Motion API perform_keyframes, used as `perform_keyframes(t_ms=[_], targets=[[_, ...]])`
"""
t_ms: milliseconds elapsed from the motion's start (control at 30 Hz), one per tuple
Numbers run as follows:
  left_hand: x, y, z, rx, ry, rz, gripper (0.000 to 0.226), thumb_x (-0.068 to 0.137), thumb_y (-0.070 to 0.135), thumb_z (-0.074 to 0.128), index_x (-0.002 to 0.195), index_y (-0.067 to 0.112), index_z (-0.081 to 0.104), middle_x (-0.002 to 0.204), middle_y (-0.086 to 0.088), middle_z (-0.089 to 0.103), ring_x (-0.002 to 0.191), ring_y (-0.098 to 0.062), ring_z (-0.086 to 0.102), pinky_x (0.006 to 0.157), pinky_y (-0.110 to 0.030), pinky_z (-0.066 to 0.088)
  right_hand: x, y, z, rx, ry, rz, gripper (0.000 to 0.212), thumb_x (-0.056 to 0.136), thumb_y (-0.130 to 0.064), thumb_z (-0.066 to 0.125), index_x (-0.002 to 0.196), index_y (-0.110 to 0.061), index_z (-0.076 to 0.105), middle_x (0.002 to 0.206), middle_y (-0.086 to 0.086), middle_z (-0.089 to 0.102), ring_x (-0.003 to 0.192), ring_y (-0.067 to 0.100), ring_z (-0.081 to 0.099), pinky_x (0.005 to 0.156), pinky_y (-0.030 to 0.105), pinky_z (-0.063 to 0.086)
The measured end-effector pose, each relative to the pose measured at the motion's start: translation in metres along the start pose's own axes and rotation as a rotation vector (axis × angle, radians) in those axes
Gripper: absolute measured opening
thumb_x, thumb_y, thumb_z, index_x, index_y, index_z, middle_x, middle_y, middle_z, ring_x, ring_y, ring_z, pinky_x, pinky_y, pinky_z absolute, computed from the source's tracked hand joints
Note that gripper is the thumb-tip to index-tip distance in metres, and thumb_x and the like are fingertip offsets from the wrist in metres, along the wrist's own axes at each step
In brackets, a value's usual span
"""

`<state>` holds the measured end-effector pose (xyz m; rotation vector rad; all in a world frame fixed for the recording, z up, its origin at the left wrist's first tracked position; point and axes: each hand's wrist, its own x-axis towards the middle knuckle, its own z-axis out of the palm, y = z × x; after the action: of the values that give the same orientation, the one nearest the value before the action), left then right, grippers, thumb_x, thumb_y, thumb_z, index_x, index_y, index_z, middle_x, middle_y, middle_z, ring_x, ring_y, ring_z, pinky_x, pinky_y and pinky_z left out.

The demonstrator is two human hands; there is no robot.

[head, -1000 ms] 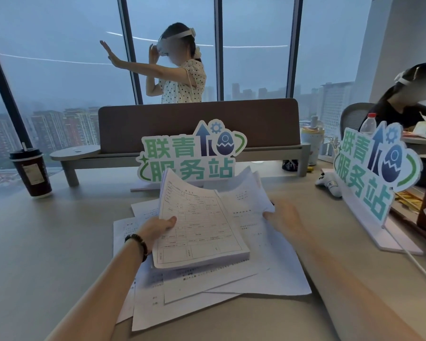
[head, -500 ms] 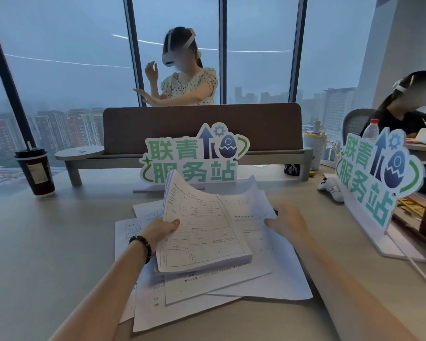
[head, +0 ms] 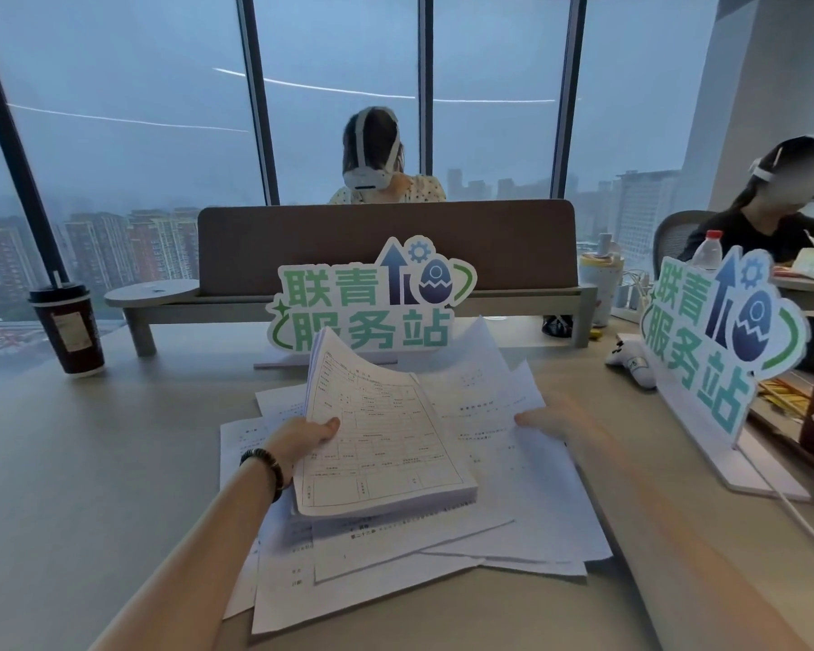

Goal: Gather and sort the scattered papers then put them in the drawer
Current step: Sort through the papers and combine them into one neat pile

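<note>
Left hand point(head: 304, 434) still clamps the form stack point(head: 377, 434), right hand point(head: 548, 420) still pinches loose sheets point(head: 513, 486) (grips unchanged), person behind the divider point(head: 386, 242) now ducked down.

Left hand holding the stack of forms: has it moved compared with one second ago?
No. The left hand holds the stack of forms in the same place below the green sign, which stands on the desk.

"联青服务站" on desk sign point(head: 370, 303), side sign point(head: 715, 340)
</note>
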<state>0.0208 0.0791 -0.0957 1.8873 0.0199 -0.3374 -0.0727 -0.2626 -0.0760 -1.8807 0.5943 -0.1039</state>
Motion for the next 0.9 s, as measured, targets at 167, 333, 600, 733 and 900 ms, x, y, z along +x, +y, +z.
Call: perform_keyframes(t_ms=[167, 333, 600, 733, 900], targets=[[-0.001, 0.0, -0.003, -0.038, -0.031, 0.012, 0.033, 0.094, 0.028, 0.061, 0.117, 0.005, 0.064, 0.106, -0.015, 0.072, 0.093, -0.033, 0.069, 0.072, -0.04, 0.057, -0.004, -0.008, -0.005, 0.127, -0.08, 0.04, 0.046, 0.08, -0.014, 0.081, 0.12, -0.003, 0.06, 0.117, 0.017, 0.067, 0.104, 0.036, 0.065, 0.091, 0.048, 0.053], [-0.001, 0.001, -0.004, -0.165, -0.092, 0.037, 0.03, 0.097, 0.02, 0.057, 0.123, 0.004, 0.061, 0.113, -0.018, 0.068, 0.091, -0.035, 0.068, 0.068, -0.039, 0.06, -0.008, -0.01, -0.002, 0.066, -0.085, 0.0, 0.033, 0.083, -0.026, 0.079, 0.105, -0.006, 0.066, 0.105, 0.012, 0.07, 0.093, 0.029, 0.068, 0.081, 0.039, 0.055], [0.0, -0.003, -0.001, -0.179, -0.16, -0.001, 0.034, 0.096, 0.023, 0.058, 0.124, 0.006, 0.062, 0.119, -0.018, 0.068, 0.104, -0.038, 0.067, 0.083, -0.047, 0.058, -0.011, -0.019, -0.006, 0.023, -0.1, 0.008, 0.051, 0.077, -0.03, 0.083, 0.116, -0.003, 0.066, 0.108, 0.013, 0.071, 0.089, 0.028, 0.068, 0.088, 0.042, 0.054], [-0.003, -0.003, 0.002, -0.138, -0.157, -0.013, 0.031, 0.096, 0.023, 0.059, 0.121, 0.004, 0.063, 0.116, -0.02, 0.069, 0.104, -0.039, 0.067, 0.09, -0.052, 0.054, -0.017, -0.032, -0.009, 0.075, -0.062, -0.004, 0.04, 0.08, -0.03, 0.081, 0.106, -0.002, 0.07, 0.091, 0.013, 0.073, 0.08, 0.03, 0.071, 0.074, 0.039, 0.058], [-0.004, -0.002, 0.0, -0.05, -0.115, -0.013, 0.034, 0.093, 0.028, 0.063, 0.118, 0.005, 0.065, 0.111, -0.017, 0.072, 0.1, -0.037, 0.069, 0.092, -0.055, 0.053, -0.023, -0.055, -0.011, 0.004, -0.003, -0.082, 0.035, 0.082, -0.024, 0.079, 0.108, -0.004, 0.066, 0.09, 0.01, 0.072, 0.074, 0.025, 0.07, 0.064, 0.031, 0.054]])
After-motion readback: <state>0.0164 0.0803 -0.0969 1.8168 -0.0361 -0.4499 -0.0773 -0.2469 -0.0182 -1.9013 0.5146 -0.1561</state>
